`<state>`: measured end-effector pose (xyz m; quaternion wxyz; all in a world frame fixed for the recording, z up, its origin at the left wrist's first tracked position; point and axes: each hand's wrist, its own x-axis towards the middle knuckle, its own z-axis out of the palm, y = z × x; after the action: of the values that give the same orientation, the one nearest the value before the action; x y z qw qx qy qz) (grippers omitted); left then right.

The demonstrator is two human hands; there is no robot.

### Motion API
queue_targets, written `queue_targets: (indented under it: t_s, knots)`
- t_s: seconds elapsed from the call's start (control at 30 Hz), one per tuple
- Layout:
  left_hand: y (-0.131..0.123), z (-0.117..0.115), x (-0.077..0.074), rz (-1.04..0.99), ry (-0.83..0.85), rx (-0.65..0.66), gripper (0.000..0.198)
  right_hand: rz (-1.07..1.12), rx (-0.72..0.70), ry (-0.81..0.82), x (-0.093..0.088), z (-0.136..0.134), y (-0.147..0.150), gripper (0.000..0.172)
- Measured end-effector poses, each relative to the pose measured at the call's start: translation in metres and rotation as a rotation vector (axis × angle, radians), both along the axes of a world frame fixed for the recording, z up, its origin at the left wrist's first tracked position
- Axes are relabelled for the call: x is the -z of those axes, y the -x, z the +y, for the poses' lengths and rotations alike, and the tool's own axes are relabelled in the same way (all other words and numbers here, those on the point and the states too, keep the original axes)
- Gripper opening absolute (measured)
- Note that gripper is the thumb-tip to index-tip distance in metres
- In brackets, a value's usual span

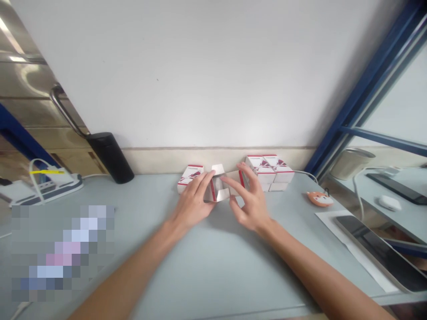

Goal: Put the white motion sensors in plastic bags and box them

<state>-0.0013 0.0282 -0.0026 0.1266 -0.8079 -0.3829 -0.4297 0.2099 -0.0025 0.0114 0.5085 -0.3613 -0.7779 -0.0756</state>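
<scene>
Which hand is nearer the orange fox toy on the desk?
Right. The right hand is just left of the orange fox toy, not touching it; the left hand is farther left, beyond the right hand.

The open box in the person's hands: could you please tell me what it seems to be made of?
The open box looks like thin white paperboard, its flaps folded along clean creases; the outer finish seems smooth, perhaps coated.

The left hand (191, 205) and right hand (250, 202) hold an opened white carton (216, 186) between their fingers (204, 178) over the table (200, 271), with a red-trimmed box (189, 178) just left and a stack of boxes (270, 171) just right
</scene>
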Motion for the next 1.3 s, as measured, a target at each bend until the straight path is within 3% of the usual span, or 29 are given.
queue_targets:
  t_s: [0.1,0.2,0.3,0.4,0.53,0.6,0.73,0.83,0.93,1.03,1.1,1.17,1.3]
  knots:
    - [0.0,-0.001,-0.002,0.015,-0.046,-0.036,0.084,0.019,0.008,0.013,-0.003,0.001,-0.002,0.038]
    - [0.002,-0.001,-0.003,0.067,-0.109,-0.09,0.082,0.02,-0.109,0.104,-0.008,0.001,-0.01,0.022]
    - [0.004,-0.001,-0.004,0.104,-0.156,-0.099,0.08,-0.03,-0.238,0.265,-0.014,0.002,-0.021,0.018]
    - [0.004,0.0,-0.003,0.11,-0.171,-0.099,0.081,-0.013,-0.254,0.431,-0.019,0.004,-0.028,0.011]
    - [0.004,-0.001,-0.004,0.132,-0.174,-0.076,0.08,0.073,-0.285,0.581,-0.02,0.007,-0.026,0.032]
    - [0.003,-0.002,-0.005,0.139,-0.165,-0.062,0.078,0.113,-0.268,0.592,-0.018,0.008,-0.023,0.034]
    - [0.003,-0.004,-0.006,0.168,-0.136,-0.058,0.076,0.115,-0.276,0.566,-0.015,0.01,-0.021,0.009]
    - [0.003,-0.005,-0.006,0.166,-0.137,-0.088,0.079,0.009,-0.333,0.593,-0.017,0.008,-0.024,0.053]
    - [0.002,-0.006,-0.006,0.17,-0.138,-0.087,0.078,0.011,-0.391,0.715,-0.018,0.007,-0.027,0.061]
    - [0.002,-0.007,-0.008,0.18,-0.121,-0.071,0.078,0.095,-0.442,0.807,-0.018,0.008,-0.024,0.049]
    - [0.001,-0.008,-0.009,0.189,-0.112,-0.054,0.079,0.171,-0.411,0.793,-0.017,0.009,-0.021,0.03]
    - [0.001,-0.008,-0.01,0.21,-0.108,-0.027,0.081,0.193,-0.345,0.746,-0.016,0.009,-0.018,0.023]
    - [0.002,-0.008,-0.008,0.227,-0.089,-0.001,0.084,0.001,-0.262,0.633,-0.011,0.01,-0.019,0.007]
